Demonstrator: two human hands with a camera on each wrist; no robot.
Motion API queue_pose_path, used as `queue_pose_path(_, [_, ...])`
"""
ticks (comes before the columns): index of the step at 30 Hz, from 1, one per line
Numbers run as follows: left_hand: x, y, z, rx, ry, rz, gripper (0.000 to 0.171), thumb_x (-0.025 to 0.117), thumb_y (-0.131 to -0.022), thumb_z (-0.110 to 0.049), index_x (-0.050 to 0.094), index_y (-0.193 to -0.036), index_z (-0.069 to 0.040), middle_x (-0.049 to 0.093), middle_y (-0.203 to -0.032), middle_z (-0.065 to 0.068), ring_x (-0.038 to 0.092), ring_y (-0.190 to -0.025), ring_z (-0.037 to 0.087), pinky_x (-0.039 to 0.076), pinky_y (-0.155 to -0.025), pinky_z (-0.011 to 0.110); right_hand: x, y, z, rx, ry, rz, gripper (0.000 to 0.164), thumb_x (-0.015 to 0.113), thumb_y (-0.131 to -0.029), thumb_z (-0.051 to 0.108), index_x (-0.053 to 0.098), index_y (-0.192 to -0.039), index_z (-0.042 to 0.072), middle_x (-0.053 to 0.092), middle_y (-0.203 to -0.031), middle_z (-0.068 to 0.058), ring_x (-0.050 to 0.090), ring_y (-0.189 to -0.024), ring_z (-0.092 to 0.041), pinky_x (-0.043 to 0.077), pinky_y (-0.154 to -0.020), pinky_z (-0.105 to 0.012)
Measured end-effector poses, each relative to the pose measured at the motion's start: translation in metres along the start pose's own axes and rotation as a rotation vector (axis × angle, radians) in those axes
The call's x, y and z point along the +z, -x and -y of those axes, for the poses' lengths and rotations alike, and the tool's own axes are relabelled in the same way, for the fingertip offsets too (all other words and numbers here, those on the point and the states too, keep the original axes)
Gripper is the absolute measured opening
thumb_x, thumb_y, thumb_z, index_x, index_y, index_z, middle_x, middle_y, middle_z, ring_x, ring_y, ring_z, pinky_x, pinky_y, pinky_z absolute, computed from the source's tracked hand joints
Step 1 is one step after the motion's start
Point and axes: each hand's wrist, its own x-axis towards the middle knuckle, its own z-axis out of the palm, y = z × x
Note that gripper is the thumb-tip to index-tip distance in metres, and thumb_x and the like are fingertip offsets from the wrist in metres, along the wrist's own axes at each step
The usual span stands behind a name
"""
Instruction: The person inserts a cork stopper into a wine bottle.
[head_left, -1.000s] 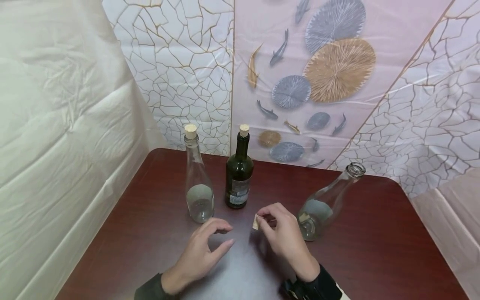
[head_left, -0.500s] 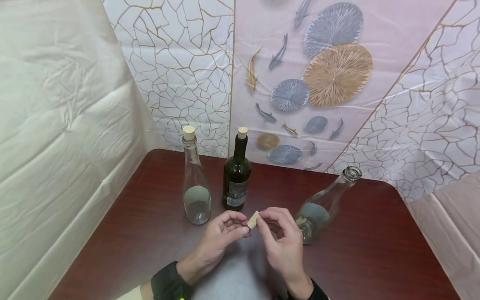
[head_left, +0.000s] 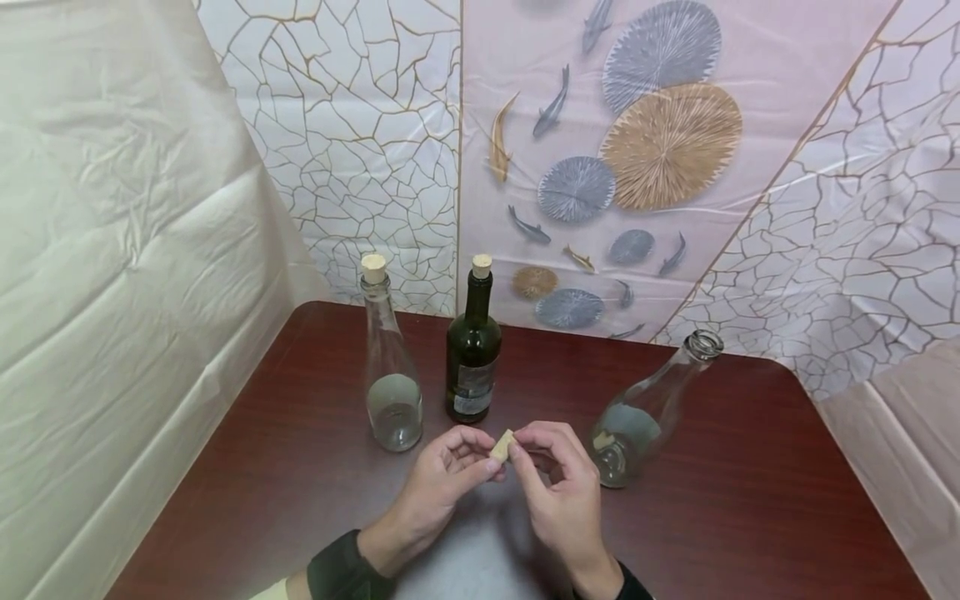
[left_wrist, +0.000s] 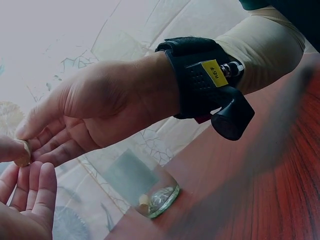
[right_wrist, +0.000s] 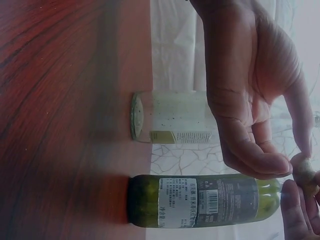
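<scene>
A small pale cork [head_left: 502,446] is held between both hands over the middle of the table. My left hand [head_left: 435,479] pinches its left end between thumb and fingers. At the other end, the thumb and forefinger of my right hand [head_left: 561,492] grip it. The left wrist view shows the cork [left_wrist: 23,154] partly covered by fingertips. Nearest behind the hands stands a dark green bottle [head_left: 473,358] with a cork [head_left: 482,266] in its mouth. To its left is a clear bottle [head_left: 393,400], also corked. On the right, another clear bottle [head_left: 633,421] has an uncorked mouth.
The dark red table [head_left: 765,483] ends at a patterned cloth backdrop [head_left: 360,150]. A plain pale cloth [head_left: 135,317] hangs along the left side. A small tan piece [left_wrist: 143,202] shows near the base of the right clear bottle.
My left hand has moved right and taken hold of the cork, which the right hand held alone before. The cork has tilted and shifted slightly left. The bottles have stayed in place.
</scene>
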Motion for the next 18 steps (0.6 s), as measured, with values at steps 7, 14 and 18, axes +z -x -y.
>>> queue_pose_path(7, [-0.002,0.001,0.0,0.03,-0.017,0.011,0.023,0.071,-0.096,-0.003,0.058,-0.116,-0.003,0.07,-0.104,0.0,0.072,-0.092,0.01,0.063,-0.088,0.028,-0.005,-0.003,0.001,-0.022,0.015,0.013,0.02,0.075,-0.091,-0.006,0.071,-0.109,0.004,0.066,-0.108,-0.013,0.07,-0.097,-0.009,0.062,-0.078,-0.02])
queue_pose_path(14, [-0.009,0.002,0.0,0.096,-0.104,0.022,0.034,0.072,-0.093,0.003,0.054,-0.119,0.015,0.069,-0.105,-0.001,0.071,-0.096,0.01,0.062,-0.088,0.026,-0.025,-0.018,0.015,0.191,-0.027,0.064,0.024,0.076,-0.093,0.001,0.07,-0.116,0.005,0.067,-0.108,-0.008,0.072,-0.093,-0.013,0.062,-0.077,-0.022])
queue_pose_path(18, [-0.014,0.003,-0.004,0.164,-0.263,0.029,0.033,0.076,-0.09,0.003,0.059,-0.116,0.013,0.069,-0.109,0.01,0.069,-0.099,0.007,0.062,-0.088,0.022,-0.034,-0.023,0.018,0.363,-0.089,0.2,0.025,0.075,-0.096,0.006,0.068,-0.12,0.002,0.069,-0.105,-0.006,0.072,-0.09,-0.013,0.063,-0.077,-0.024])
